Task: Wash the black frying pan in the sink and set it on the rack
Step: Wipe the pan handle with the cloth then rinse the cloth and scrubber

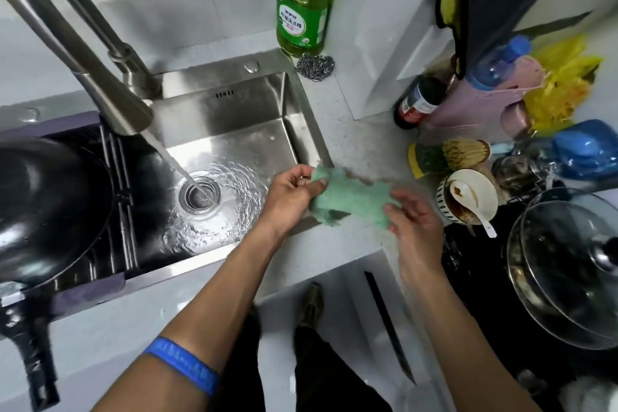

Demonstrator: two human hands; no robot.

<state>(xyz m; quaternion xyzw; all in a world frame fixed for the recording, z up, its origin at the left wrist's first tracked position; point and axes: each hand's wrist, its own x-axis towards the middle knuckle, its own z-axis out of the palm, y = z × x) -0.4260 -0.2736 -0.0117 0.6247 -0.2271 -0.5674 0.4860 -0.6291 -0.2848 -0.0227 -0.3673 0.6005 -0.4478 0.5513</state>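
Two bare hands hold a green cloth (351, 199) at the sink's (234, 130) right edge. Left hand (291, 194) pinches its left end; right hand (413, 227) cups its right end. Left of the fingers, tap water (174, 162) runs into the drain beside a black frying pan (46, 207).

A home kitchen: a stainless steel sink (234, 130) is set into a pale worktop (361, 130), with water running from its tap (100, 77). A green dish soap bottle (302, 0) and steel scourer (315, 66) stand at its far corner, a glass-lidded pot (565, 271) and used bowl (466, 196) to the right.
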